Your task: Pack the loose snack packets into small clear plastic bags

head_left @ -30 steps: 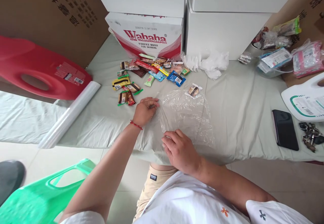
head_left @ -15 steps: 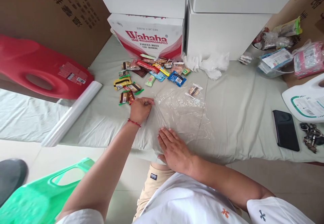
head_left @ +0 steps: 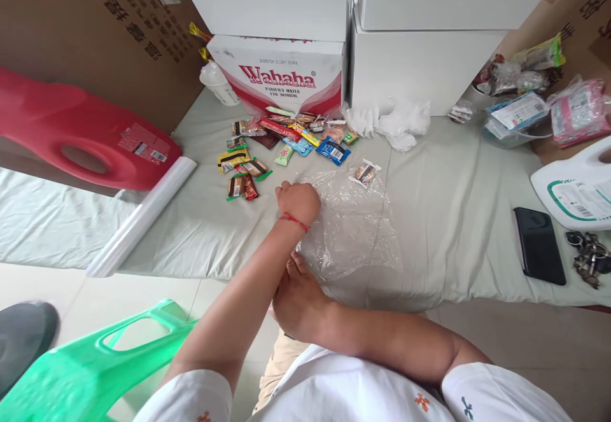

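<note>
A: So, entry one: the film (head_left: pixel 351 231). Where does it lie?
B: Flat but creased on the bed (head_left: pixel 443 174), near the front edge, mid-view. It is clear plastic, and the bedsheet shows through.
A: Left hand (head_left: pixel 298 200)?
B: At the film's 10 o'clock corner. Clenched into a fist, knuckles up, with the film's edge gathered under the fingers. Red cord at the wrist.
A: Right hand (head_left: pixel 298 295)?
B: At the film's 7 o'clock corner, by the bed's edge. The left forearm crosses over it and hides most of the fingers. The thumb sits at the film's edge. Gripping or loose: cannot tell.
A: Surroundings, film as dial centre?
B: 12 o'clock: one packet (head_left: pixel 366 170) at the far edge, touching or just beside, cannot tell which.
B: 11 o'clock: snacks (head_left: pixel 286 139) in a loose pile, near but apart from the film. Behind them a box (head_left: pixel 281 75) printed "Wahaha".
B: 9 o'clock: a roll (head_left: pixel 143 215) lying aslant, well apart, its far end just beside a red jug (head_left: pixel 81 132).
B: 3 o'clock: a phone (head_left: pixel 538 244), well apart, with keys (head_left: pixel 585 256) just beside it, further out.
B: 2 o'clock: a white jug (head_left: pixel 577 189) on its side.
B: 8 o'clock, off the bed: a green stool (head_left: pixel 95 358).
</note>
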`<action>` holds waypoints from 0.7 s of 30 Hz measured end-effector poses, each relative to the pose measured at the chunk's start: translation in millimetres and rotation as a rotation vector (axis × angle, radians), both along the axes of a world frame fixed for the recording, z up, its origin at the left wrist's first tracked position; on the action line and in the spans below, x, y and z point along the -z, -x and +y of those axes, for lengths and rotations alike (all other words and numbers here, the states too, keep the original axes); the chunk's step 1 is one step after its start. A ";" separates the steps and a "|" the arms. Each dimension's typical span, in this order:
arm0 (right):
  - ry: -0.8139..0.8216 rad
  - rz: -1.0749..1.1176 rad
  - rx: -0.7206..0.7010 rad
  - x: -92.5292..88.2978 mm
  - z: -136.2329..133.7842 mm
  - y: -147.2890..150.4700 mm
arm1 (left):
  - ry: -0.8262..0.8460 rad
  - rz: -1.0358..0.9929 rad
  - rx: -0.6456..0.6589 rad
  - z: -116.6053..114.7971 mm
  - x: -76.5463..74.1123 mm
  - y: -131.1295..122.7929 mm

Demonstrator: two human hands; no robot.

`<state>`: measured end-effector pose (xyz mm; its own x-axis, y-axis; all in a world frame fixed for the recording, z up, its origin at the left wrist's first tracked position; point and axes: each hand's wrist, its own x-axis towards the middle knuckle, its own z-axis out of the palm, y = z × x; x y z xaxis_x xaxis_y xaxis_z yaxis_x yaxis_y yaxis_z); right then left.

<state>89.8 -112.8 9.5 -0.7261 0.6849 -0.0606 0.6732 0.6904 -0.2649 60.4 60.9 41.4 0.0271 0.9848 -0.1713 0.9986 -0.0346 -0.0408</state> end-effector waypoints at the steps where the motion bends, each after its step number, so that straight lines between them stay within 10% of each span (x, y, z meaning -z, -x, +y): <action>1: 0.030 0.021 -0.038 -1.5 -1.2 0.4 | -0.050 -0.022 -0.006 -6.7 6.5 -1.2; 6: 0.305 0.158 -0.228 -27.7 7.7 -31.7 | -0.256 -0.200 0.011 -36.0 42.4 11.0; 10: 0.239 0.336 0.062 -47.4 51.2 -75.0 | -0.206 -0.249 0.077 -48.7 55.8 20.6; 21: -0.091 0.016 0.593 21.0 117.1 -205.8 | -0.189 -0.239 0.005 -53.5 49.7 32.0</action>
